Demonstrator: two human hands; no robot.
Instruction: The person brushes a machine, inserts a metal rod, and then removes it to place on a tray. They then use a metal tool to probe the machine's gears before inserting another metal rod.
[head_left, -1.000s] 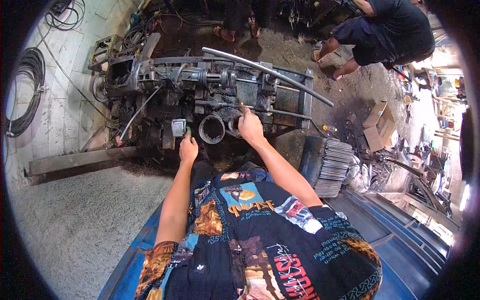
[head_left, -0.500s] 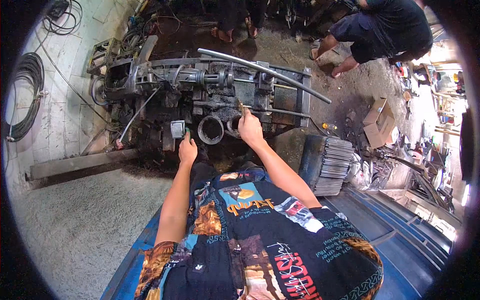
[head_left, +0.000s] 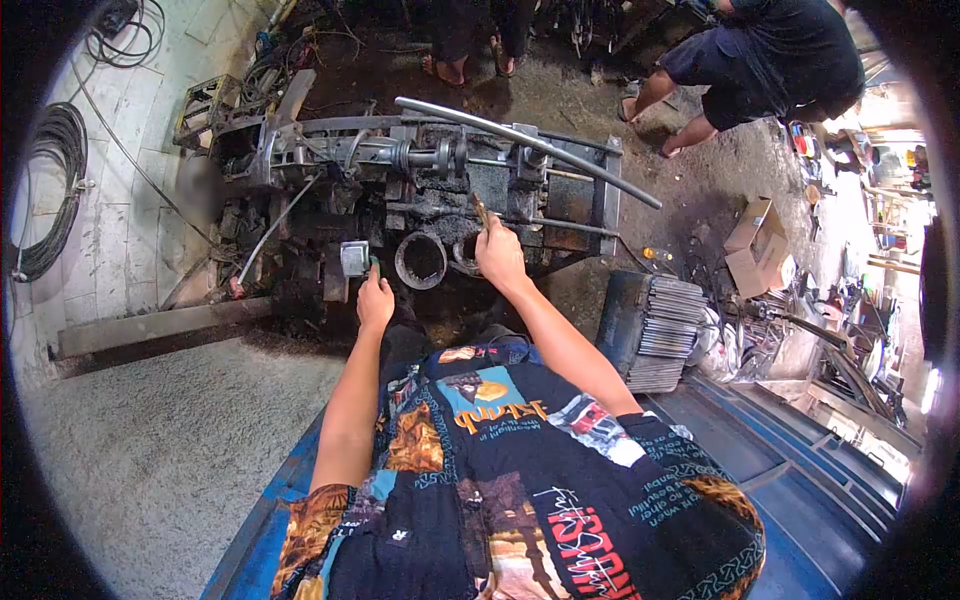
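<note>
A dark, greasy lathe-like machine (head_left: 420,155) with a horizontal shaft lies in front of me. My right hand (head_left: 499,254) is closed around a short brass-coloured tool (head_left: 481,212), its upper end pointing at the machine's dark, chip-covered bed. The tool's exact kind does not show. My left hand (head_left: 376,300) has its fingers curled beside a small grey box (head_left: 354,259). Something green shows at its fingertips, too small to make out. Between the two hands sits a round metal ring or pot (head_left: 420,261) with dark contents.
A long metal pipe (head_left: 560,155) slants across the machine's right side. A finned motor (head_left: 665,330) and an open cardboard box (head_left: 757,248) stand to the right. Another person (head_left: 770,60) bends over at the upper right; bare feet show at the top. Coiled cable (head_left: 55,190) hangs on the left wall.
Both hands stay almost in the same place, the right still gripping the brass-coloured tool. The round part at the machine's left end now appears as a blur.
</note>
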